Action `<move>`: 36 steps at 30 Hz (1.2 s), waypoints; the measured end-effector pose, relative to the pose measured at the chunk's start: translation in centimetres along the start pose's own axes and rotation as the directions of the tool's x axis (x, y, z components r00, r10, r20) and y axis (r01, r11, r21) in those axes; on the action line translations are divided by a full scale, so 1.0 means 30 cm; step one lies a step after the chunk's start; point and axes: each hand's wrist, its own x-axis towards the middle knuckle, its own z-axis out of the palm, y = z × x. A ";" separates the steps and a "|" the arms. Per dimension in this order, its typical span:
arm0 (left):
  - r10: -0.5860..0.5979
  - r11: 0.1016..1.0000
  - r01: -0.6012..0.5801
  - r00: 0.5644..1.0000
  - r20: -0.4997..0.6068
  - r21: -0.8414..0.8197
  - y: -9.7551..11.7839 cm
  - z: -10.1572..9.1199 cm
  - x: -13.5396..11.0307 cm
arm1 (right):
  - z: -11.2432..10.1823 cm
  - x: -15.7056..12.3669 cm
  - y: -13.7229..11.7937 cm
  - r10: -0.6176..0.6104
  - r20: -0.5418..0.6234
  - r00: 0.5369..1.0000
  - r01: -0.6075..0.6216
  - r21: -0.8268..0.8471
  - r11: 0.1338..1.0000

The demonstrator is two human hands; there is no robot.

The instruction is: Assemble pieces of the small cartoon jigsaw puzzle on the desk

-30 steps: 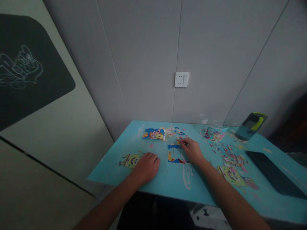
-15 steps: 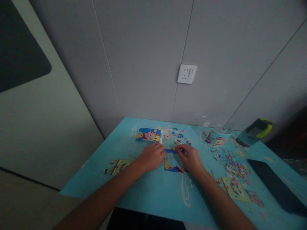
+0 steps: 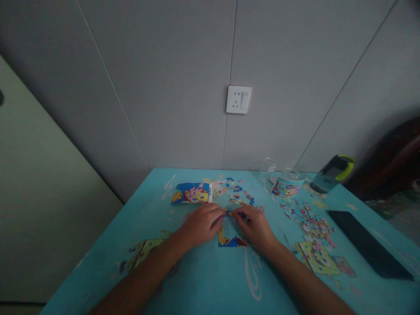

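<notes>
A partly joined jigsaw puzzle border (image 3: 232, 242) lies on the table, its blue and yellow lower edge showing between my wrists. At its top, a small blue and yellow jigsaw strip (image 3: 229, 214) spans the gap between my fingertips. My left hand (image 3: 204, 223) is closed, thumb and fingers pinching the strip's left end. From the other side my right hand (image 3: 255, 224) pinches its right end. My fingers hide much of the strip and the border's upper part. Beyond my hands are loose blue puzzle pieces (image 3: 241, 194) and a cartoon picture packet (image 3: 191, 193).
At the right are a clear tub (image 3: 288, 186) with a cartoon label, a tilted bottle (image 3: 331, 174) with a lime-green handle, and a dark flat slab (image 3: 370, 245). A pile of mixed puzzle pieces (image 3: 311, 223) spreads before the tub. A grey wall (image 3: 183, 87) borders the table's back.
The camera view has swung right, so the scene sits further left. My hands have drawn closer together at the top strip, and my left fingers now pinch its end more clearly.
</notes>
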 end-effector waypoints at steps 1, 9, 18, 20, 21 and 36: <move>-0.026 0.999 0.025 0.999 -0.025 -0.033 -0.002 0.008 -0.006 | 0.002 -0.004 -0.009 0.015 -0.006 1.000 -0.015 0.037 0.999; -0.081 0.988 0.064 0.989 -0.122 -0.142 0.017 0.054 -0.060 | 0.024 -0.028 -0.072 0.276 -0.007 0.961 -0.260 0.313 0.913; 0.039 0.999 -0.041 0.993 -0.108 -0.017 0.013 0.019 -0.080 | 0.024 -0.038 -0.112 0.249 0.089 0.964 -0.265 0.347 0.900; 0.046 0.999 -0.046 0.993 -0.111 0.002 0.021 0.012 -0.079 | 0.023 -0.038 -0.111 0.255 0.103 0.961 -0.275 0.367 0.889; 0.048 0.999 -0.047 0.993 -0.112 0.010 0.026 0.008 -0.078 | 0.022 -0.038 -0.110 0.266 0.107 0.958 -0.286 0.386 0.877; 0.094 0.990 -0.093 0.995 -0.008 0.103 0.057 -0.016 -0.064 | -0.023 -0.053 -0.070 0.164 0.195 0.967 -0.196 0.157 0.968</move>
